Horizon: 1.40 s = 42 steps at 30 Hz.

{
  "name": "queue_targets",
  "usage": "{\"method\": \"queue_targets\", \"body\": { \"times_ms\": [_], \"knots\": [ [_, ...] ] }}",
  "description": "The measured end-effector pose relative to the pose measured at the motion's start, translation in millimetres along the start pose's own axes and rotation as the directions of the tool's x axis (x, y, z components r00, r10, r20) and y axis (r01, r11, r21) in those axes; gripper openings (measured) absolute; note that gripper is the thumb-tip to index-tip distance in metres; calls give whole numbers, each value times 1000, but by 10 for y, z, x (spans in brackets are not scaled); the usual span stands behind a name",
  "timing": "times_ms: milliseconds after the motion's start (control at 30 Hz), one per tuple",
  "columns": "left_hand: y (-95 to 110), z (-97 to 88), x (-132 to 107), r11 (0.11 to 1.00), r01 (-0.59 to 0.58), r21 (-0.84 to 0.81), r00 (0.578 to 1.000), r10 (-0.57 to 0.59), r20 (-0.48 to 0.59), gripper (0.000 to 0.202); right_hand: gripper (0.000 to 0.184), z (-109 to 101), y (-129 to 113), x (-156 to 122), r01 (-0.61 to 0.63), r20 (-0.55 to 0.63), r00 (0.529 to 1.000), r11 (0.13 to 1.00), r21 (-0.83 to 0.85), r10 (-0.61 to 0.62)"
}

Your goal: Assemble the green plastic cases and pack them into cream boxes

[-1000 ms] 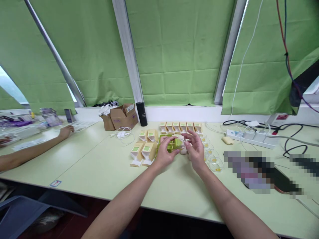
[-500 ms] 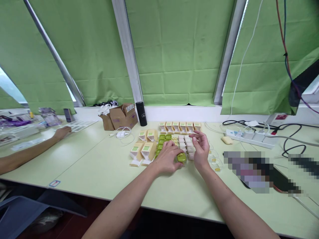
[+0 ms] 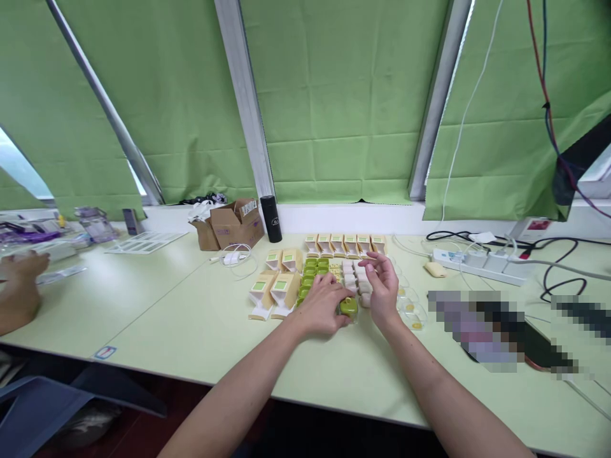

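Note:
My left hand [image 3: 323,306] rests on the table with thumb and fingers closed around a small green case [image 3: 349,308], which has a clear rim. Beside it, my right hand [image 3: 383,284] is raised with curled fingers spread apart and nothing visible in it. Behind my left hand lie rows of green cases [image 3: 310,270] and small yellow pieces [image 3: 335,267]. White blocks [image 3: 350,280] stand in rows between my hands, partly hidden by the right one. To the right are clear covers [image 3: 416,315] with yellow spots.
Cream cardboard boxes [image 3: 285,289] stand left of the rows, with more small boxes [image 3: 337,243] behind. A black bottle [image 3: 270,219] and brown carton [image 3: 236,224] are near the wall. At right are a power strip [image 3: 482,266], cables and blurred objects. Another person's hand [image 3: 26,270] is far left.
The green case and my left hand have shifted very slightly toward me, and my right hand a little left. The other person's hand has drawn back leftward from the white sheet.

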<state>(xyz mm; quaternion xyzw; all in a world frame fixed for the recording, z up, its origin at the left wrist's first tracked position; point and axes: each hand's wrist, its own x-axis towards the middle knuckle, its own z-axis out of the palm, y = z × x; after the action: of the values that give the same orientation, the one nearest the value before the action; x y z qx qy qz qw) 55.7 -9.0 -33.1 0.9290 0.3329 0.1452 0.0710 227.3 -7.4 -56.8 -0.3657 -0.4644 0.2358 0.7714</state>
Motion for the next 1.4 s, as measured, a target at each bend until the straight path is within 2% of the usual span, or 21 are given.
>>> {"method": "queue_targets", "body": {
  "times_ms": [133,233,367,467,500,600,667,867,1000,1200,1400],
  "knots": [
    [-17,-42,2,1000,-8,-25,1000,7,-24,53,35,-2,-4,0,-2,1,1000,1000,25,2],
    [-91,-114,27,994,39,-104,989,-53,-137,45,35,-1,-6,2,-9,-7,1000,999,49,9],
    [-293,-212,91,967,164,-197,915,-224,-336,34,36,6,-16,2,-19,-18,1000,999,51,20],
    [-493,-260,155,948,290,-128,856,-317,-407,27,36,12,-24,3,-30,-26,999,999,46,31],
    [-566,-272,183,941,327,-87,850,-333,-408,29,35,13,-25,4,-37,-31,999,998,44,38],
    [-806,-294,298,921,382,74,884,-341,-319,34,33,16,-17,13,-59,-48,997,998,39,61],
    [-978,-305,398,892,416,177,900,-376,-221,39,30,17,-6,19,-69,-58,996,997,36,71],
    [-1396,-368,689,894,380,238,924,-380,-45,37,28,23,9,13,-104,-47,993,994,27,106],
    [-1513,-377,852,894,369,255,919,-392,45,44,28,24,1,0,-123,-29,992,992,12,123],
    [-1598,-228,1065,881,402,251,889,-441,126,51,29,21,11,-1,-126,-23,992,992,-26,126],
    [-1672,-146,1084,865,446,232,858,-487,164,69,27,32,12,-6,-127,-22,992,991,-26,127]
  ]
}}
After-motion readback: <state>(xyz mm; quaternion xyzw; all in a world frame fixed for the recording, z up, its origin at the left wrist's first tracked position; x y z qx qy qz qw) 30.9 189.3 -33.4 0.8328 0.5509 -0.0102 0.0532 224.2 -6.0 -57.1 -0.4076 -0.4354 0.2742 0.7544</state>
